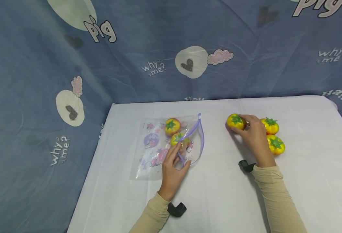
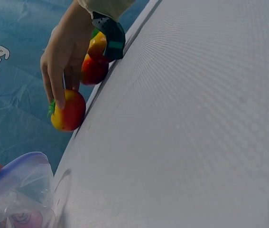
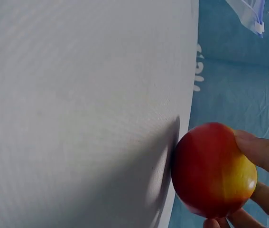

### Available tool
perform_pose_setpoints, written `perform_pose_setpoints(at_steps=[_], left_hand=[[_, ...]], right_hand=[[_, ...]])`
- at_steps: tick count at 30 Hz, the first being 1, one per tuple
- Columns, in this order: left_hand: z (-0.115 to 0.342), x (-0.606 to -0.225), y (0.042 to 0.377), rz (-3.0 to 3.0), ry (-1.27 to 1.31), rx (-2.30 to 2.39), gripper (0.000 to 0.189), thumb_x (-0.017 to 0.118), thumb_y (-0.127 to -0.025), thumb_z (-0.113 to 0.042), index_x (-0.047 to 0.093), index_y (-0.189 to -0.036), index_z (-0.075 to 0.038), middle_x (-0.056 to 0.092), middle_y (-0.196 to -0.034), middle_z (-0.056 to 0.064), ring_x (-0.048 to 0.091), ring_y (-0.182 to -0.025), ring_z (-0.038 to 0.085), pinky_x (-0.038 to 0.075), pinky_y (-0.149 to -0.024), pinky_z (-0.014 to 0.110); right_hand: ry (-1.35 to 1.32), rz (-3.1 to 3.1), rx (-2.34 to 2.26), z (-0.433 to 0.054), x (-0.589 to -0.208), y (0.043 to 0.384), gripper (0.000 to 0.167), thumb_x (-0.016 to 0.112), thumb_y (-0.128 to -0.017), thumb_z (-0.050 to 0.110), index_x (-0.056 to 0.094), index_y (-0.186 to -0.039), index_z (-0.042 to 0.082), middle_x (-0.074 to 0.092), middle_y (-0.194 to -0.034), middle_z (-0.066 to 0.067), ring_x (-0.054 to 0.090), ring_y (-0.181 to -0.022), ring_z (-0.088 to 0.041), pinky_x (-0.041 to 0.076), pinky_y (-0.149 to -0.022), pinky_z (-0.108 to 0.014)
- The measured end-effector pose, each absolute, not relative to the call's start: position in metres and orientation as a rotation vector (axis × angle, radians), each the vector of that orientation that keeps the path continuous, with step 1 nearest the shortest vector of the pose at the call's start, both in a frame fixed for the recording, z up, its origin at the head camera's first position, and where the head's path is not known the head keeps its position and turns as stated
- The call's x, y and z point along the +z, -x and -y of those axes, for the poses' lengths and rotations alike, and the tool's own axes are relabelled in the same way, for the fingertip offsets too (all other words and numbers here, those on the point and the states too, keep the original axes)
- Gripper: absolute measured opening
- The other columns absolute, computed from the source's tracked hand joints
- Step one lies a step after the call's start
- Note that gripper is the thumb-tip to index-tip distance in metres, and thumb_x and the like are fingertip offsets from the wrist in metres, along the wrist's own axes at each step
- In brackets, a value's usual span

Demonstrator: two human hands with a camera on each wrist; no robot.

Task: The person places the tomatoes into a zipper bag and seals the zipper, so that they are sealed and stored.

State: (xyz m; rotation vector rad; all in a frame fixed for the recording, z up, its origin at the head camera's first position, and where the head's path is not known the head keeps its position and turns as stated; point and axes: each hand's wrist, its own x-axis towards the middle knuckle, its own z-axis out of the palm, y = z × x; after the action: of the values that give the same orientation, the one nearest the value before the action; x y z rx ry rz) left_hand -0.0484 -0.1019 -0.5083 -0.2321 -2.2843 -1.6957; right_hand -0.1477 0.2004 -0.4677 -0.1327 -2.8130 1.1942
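A clear zip bag (image 1: 142, 168) with purple edging and pink-purple prints lies on the table, its mouth gaping toward the right. Two red-and-yellow toy tomatoes with green leafy tops are inside, one farther back (image 1: 172, 125) and one near the mouth (image 1: 175, 139). My left hand (image 1: 172, 173) grips the bag at its mouth, thumb and fingers spread along the purple edge. To the right of the bag, my right hand (image 1: 253, 134) holds another toy tomato (image 3: 210, 171) between thumb and fingers, close over the table.
Two more toy tomatoes, one behind (image 1: 270, 126) and one in front (image 1: 275, 144), sit just right of my right hand. White cloth covers the table (image 1: 217, 194). A blue printed curtain (image 1: 147, 42) hangs behind and to the left. Each wrist carries a black camera mount.
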Motion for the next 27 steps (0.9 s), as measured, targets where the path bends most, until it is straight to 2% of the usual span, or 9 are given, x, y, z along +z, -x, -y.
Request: perform_pose_setpoints(at_steps=[8,18,21,27], left_hand=[[0.1025,-0.5084,0.0484,2.276,0.236,-1.696,0.076,0.083,-0.08,0.006,0.055,-0.149,-0.008,0.057,-0.147,0.013,0.06,-0.129,0.03,0.057,-0.105,0.035],[0.1032,-0.5124,0.0498,2.28,0.243,-1.675,0.074,0.084,-0.08,0.003,0.056,-0.148,-0.009,0.059,-0.145,0.011,0.061,-0.128,0.029,0.058,-0.104,0.036],[0.1031,-0.5124,0.0501,2.274,0.248,-1.678,0.074,0.084,-0.08,0.004,0.056,-0.148,-0.008,0.058,-0.146,0.012,0.061,-0.128,0.03,0.058,-0.104,0.036],[0.1031,-0.5108,0.0493,2.277,0.24,-1.703,0.075,0.083,-0.08,0.005,0.055,-0.149,-0.009,0.057,-0.147,0.011,0.06,-0.131,0.029,0.056,-0.106,0.034]], right_hand=[[0.206,2.815,1.282,-0.1991,-0.4662,0.1491,0.068,0.082,-0.09,0.02,0.051,-0.147,-0.003,0.053,-0.148,-0.028,0.053,-0.136,-0.046,0.047,-0.114,-0.059],[0.151,2.775,1.255,-0.2007,-0.4677,0.1496,0.065,0.084,-0.088,0.019,0.057,-0.144,-0.001,0.056,-0.146,-0.026,0.055,-0.135,-0.044,0.051,-0.111,-0.057],[0.132,2.767,1.31,-0.2013,-0.4678,0.1489,0.066,0.085,-0.087,0.024,0.058,-0.143,0.001,0.059,-0.144,-0.026,0.061,-0.13,-0.043,0.052,-0.11,-0.055],[0.013,2.7,1.542,-0.2005,-0.4668,0.1476,0.065,0.086,-0.086,0.03,0.062,-0.141,0.005,0.063,-0.142,-0.021,0.067,-0.124,-0.037,0.056,-0.102,-0.036]])
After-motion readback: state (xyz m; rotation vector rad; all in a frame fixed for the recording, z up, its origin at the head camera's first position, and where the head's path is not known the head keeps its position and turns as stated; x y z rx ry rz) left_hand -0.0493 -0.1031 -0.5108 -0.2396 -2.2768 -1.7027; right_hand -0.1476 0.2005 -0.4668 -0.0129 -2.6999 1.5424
